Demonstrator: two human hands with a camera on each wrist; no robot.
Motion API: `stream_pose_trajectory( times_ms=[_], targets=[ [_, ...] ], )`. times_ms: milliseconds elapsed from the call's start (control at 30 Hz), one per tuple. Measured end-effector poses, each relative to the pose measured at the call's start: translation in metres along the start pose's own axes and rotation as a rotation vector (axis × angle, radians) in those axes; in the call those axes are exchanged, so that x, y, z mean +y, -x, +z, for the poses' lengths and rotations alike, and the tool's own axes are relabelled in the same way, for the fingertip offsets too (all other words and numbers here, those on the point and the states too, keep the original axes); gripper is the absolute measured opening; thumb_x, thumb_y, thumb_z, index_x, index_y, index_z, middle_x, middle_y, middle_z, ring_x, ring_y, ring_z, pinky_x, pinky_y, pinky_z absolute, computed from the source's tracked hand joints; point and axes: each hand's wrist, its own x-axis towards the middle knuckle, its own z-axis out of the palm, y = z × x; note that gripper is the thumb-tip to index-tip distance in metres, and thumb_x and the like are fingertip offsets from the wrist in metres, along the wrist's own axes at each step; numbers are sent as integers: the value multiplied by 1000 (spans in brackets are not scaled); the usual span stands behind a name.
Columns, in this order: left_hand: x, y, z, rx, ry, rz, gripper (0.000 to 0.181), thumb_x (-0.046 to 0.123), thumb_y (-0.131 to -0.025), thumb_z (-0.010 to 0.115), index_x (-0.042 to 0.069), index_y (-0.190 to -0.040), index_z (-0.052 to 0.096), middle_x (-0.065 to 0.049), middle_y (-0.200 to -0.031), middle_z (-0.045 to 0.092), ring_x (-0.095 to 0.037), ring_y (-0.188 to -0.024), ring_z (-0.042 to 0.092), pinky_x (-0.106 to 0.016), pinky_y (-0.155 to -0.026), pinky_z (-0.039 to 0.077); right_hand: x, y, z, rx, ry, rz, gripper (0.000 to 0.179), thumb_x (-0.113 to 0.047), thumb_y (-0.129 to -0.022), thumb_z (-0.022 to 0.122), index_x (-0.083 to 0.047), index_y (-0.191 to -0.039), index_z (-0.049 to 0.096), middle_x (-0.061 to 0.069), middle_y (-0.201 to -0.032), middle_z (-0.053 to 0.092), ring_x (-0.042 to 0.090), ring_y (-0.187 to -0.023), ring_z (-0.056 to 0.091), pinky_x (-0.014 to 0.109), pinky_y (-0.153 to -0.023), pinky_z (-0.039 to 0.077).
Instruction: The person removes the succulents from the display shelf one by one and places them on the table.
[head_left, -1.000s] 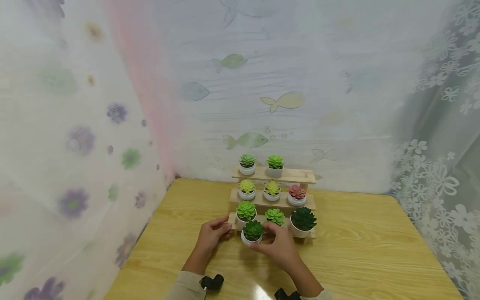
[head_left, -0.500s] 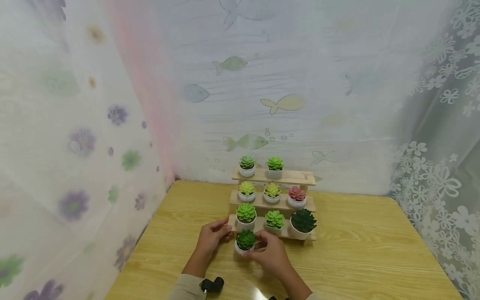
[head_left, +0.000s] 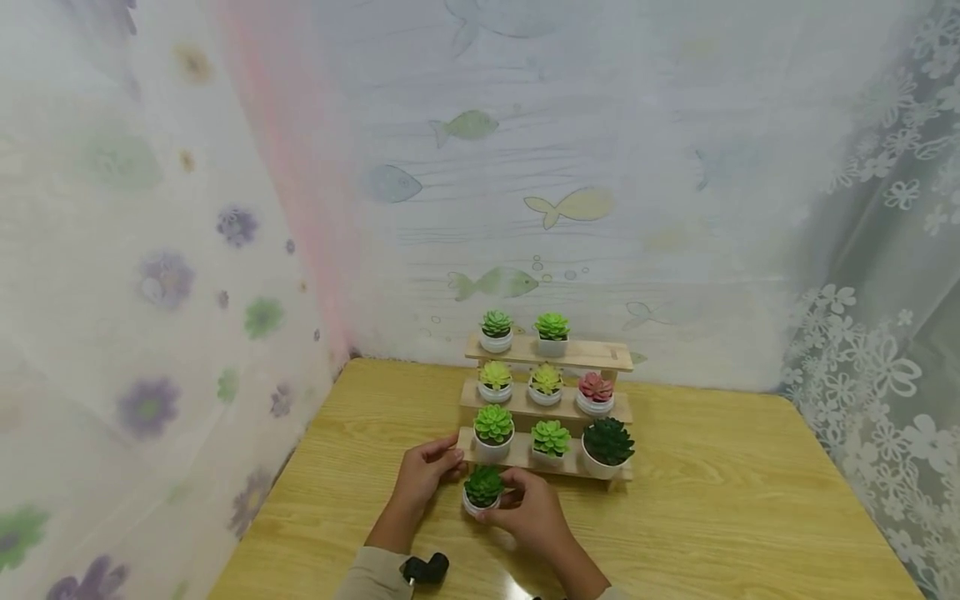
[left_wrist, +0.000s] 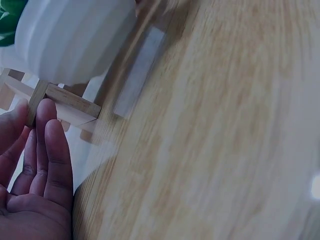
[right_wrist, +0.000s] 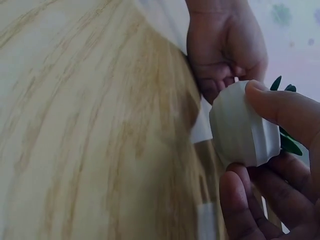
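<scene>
My right hand (head_left: 531, 510) grips a small dark green potted succulent (head_left: 482, 487) in front of the lowest tier of a wooden plant stand (head_left: 517, 457). In the right wrist view, thumb and fingers wrap the ridged white pot (right_wrist: 242, 125), which is held off the tabletop. At the left end of the bottom tier, my left hand (head_left: 422, 477) pinches the board. The left wrist view shows its thumb and fingertips on either side of the wooden board end (left_wrist: 37, 97). On that tier stand two light green succulents (head_left: 493, 425) and a larger dark green one (head_left: 608, 442).
The middle tier bears two yellow-green succulents (head_left: 545, 379) and a pink one (head_left: 596, 388). Two green succulents (head_left: 552, 327) stand on the top tier, whose right end (head_left: 603, 354) is bare. Behind the wooden table (head_left: 720, 475) hangs a fish-print curtain (head_left: 660, 167).
My right hand has carried the dark green potted succulent left and slightly toward me, away from the bottom tier. The light green succulent behind it shows more fully. The left hand has stayed put.
</scene>
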Motion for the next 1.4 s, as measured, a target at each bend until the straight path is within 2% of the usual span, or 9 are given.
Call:
stream_pose_trajectory(
  times_ms=[300,733,1033,1400],
  targets=[
    [-3,-2,0,-3,-2,5,43,8,-97,73,-5,-137,64,-12,-108,77,-14,-84,76,-27,-75,62,2,-2,6,-25,9,-2,52,-31,-71,97,-9,-111,72,4,-106,75,16,-89,71,30,-74,59],
    [-3,-1,1,-10,11,-3,46,10,-96,74,-5,-138,63,-9,-101,79,-15,-83,76,-28,-75,62,4,-4,10,-43,-21,-25,50,-27,-74,96,-8,-113,72,6,-109,75,16,-91,72,30,-75,61],
    [-4,-2,-4,10,9,-9,45,9,-96,74,-5,-137,64,-11,-103,78,-16,-84,76,-30,-77,62,6,-8,16,-45,-38,-61,48,-25,-74,96,-6,-112,74,6,-105,77,16,-89,73,26,-74,60],
    [-3,-2,0,-2,-6,8,46,10,-96,74,-7,-138,63,-12,-105,77,-16,-84,76,-28,-76,62,11,-11,16,-26,-5,-58,49,-27,-73,97,-6,-112,76,1,-100,77,11,-85,71,25,-72,59]
  ],
)
